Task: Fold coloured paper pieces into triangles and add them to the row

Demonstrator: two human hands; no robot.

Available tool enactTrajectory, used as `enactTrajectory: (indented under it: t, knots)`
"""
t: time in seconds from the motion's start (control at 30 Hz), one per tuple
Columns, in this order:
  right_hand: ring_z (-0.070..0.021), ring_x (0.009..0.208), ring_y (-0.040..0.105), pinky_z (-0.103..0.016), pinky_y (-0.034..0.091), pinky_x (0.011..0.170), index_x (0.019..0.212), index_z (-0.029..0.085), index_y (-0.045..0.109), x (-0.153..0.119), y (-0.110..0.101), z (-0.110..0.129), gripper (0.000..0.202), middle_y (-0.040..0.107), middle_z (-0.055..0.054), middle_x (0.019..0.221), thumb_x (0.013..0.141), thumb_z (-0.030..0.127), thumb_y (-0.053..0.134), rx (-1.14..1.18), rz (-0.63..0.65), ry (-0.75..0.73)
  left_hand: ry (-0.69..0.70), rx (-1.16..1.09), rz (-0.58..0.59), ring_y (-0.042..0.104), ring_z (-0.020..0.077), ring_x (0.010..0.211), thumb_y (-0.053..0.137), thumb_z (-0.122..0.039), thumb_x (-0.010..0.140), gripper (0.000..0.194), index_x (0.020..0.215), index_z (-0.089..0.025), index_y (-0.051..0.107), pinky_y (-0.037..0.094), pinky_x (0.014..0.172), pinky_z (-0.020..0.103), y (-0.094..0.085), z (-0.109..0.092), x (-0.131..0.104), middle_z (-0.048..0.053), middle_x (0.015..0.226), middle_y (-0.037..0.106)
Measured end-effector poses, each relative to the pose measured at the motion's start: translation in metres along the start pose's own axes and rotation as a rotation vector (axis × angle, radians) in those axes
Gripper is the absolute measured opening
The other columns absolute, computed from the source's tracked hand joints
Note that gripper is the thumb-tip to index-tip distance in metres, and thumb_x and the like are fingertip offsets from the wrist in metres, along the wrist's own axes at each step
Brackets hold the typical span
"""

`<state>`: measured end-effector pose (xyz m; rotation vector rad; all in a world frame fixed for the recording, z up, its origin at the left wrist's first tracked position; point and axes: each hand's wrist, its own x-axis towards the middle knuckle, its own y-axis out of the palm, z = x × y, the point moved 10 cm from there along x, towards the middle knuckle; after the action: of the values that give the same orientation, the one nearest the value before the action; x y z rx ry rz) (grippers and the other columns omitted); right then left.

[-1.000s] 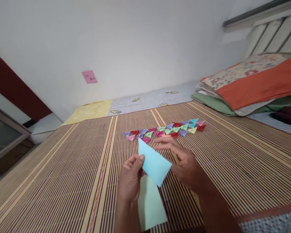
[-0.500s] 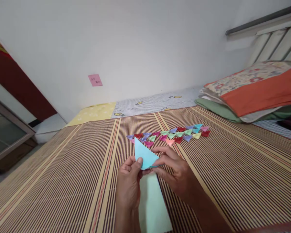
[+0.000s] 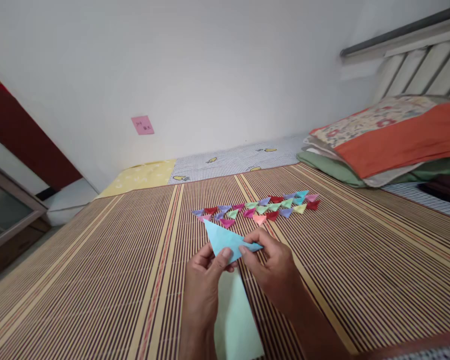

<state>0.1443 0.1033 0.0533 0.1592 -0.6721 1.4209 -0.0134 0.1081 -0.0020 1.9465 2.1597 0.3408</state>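
Note:
A light blue sheet of paper (image 3: pixel 222 238), folded to a triangle, is held up between both hands. My left hand (image 3: pixel 206 280) pinches its lower edge, thumb in front and fingers behind. Closed on the right part of the paper is my right hand (image 3: pixel 272 265), its thumb and forefinger pressing near the right corner. Beneath the hands lies a pale green sheet (image 3: pixel 240 315), partly hidden by my left wrist. Beyond the paper, several small folded paper pieces (image 3: pixel 262 209) in many colours lie in rows.
A striped woven mat (image 3: pixel 116 265) covers the bed. Folded bedding (image 3: pixel 405 135) is piled at the back right, below a radiator (image 3: pixel 416 70). A pink note (image 3: pixel 143 125) is stuck to the white wall (image 3: pixel 225 75). To the left stands a glass-fronted cabinet (image 3: pixel 7 215).
My right thumb has come over the front of the paper and presses on it. The paper's right corner now sticks out past my right fingers, and the triangle has tilted slightly.

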Motion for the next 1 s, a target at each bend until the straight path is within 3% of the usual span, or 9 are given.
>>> enactTrajectory:
  t: [0.13,0.2,0.3,0.4,0.47,0.63,0.8,0.9,1.0]
  knots:
    - [-0.0121,0.056,0.057,-0.021,0.045,0.051,0.083,0.021,0.058,0.0,-0.003,-0.006,0.006,0.058,0.004,0.068,0.089,0.022,0.059,0.09,-0.013,0.054,0.033,0.102,0.019,0.059,0.0128,0.063,0.079,-0.035,0.079,0.022,0.084,-0.014,0.077,0.047,0.065,0.024,0.003,-0.003,0.001,0.003,0.066,0.069]
    - [-0.0142,0.064,0.063,-0.023,0.049,0.057,0.089,0.021,0.059,0.0,-0.006,-0.01,0.003,0.063,0.002,0.075,0.089,0.024,0.061,0.136,-0.051,0.079,0.034,0.085,0.021,0.058,0.0126,0.062,0.079,-0.035,0.079,0.021,0.083,-0.014,0.077,0.046,0.064,0.023,0.005,-0.001,0.002,0.002,0.065,0.069]
    - [-0.0173,0.075,0.067,-0.026,0.053,0.065,0.105,0.021,0.061,0.0,-0.009,-0.017,0.018,0.069,-0.002,0.087,0.088,0.025,0.065,0.245,-0.098,0.121,0.013,0.041,0.017,0.058,0.0123,0.06,0.082,-0.035,0.076,0.022,0.082,-0.014,0.077,0.046,0.061,0.023,0.005,0.003,0.002,0.002,0.064,0.069]
    - [-0.0144,0.065,0.064,-0.026,0.053,0.061,0.114,0.022,0.059,0.002,-0.009,-0.028,0.03,0.067,0.0,0.081,0.087,0.03,0.068,0.475,-0.124,0.208,0.004,-0.011,0.006,0.059,0.0119,0.059,0.085,-0.033,0.072,0.023,0.083,-0.014,0.077,0.046,0.059,0.022,0.003,0.004,0.002,0.002,0.064,0.07]
    - [-0.0133,0.064,0.062,-0.026,0.053,0.062,0.11,0.02,0.062,0.002,-0.004,-0.034,0.031,0.066,0.001,0.079,0.084,0.033,0.072,0.614,-0.111,0.273,0.018,-0.041,-0.02,0.059,0.0116,0.058,0.085,-0.032,0.072,0.023,0.082,-0.014,0.077,0.047,0.06,0.022,0.002,0.003,0.002,0.002,0.064,0.069]
    - [-0.0141,0.059,0.059,-0.027,0.052,0.058,0.084,0.019,0.065,-0.002,0.032,-0.031,0.021,0.061,0.002,0.066,0.076,0.033,0.079,0.764,0.163,0.375,0.034,-0.05,0.014,0.058,0.0114,0.057,0.085,-0.03,0.072,0.02,0.08,-0.014,0.077,0.047,0.057,0.022,0.013,0.002,0.0,0.002,0.064,0.069]
    - [-0.013,0.057,0.052,-0.025,0.047,0.055,0.075,0.018,0.065,-0.001,0.019,-0.027,0.022,0.058,0.002,0.065,0.083,0.037,0.073,0.629,0.096,0.309,0.046,0.003,0.029,0.062,0.0134,0.063,0.087,-0.031,0.069,0.022,0.082,-0.016,0.078,0.05,0.062,0.022,0.018,-0.005,-0.004,0.002,0.067,0.07]
    - [-0.0102,0.057,0.043,-0.022,0.038,0.052,0.07,0.017,0.064,0.0,0.015,-0.022,0.022,0.05,0.004,0.063,0.082,0.033,0.073,0.523,0.146,0.243,0.054,0.012,-0.021,0.064,0.0153,0.07,0.088,-0.032,0.068,0.023,0.08,-0.016,0.077,0.052,0.066,0.024,0.009,-0.009,-0.005,0.003,0.074,0.072]
    - [-0.0105,0.057,0.045,-0.022,0.039,0.054,0.075,0.017,0.065,-0.002,0.019,-0.024,0.02,0.051,0.004,0.064,0.081,0.034,0.073,0.553,0.184,0.272,0.096,0.037,-0.037,0.059,0.0129,0.066,0.086,-0.033,0.071,0.022,0.069,-0.016,0.073,0.049,0.063,0.022,0.001,-0.013,-0.006,0.001,0.068,0.067]
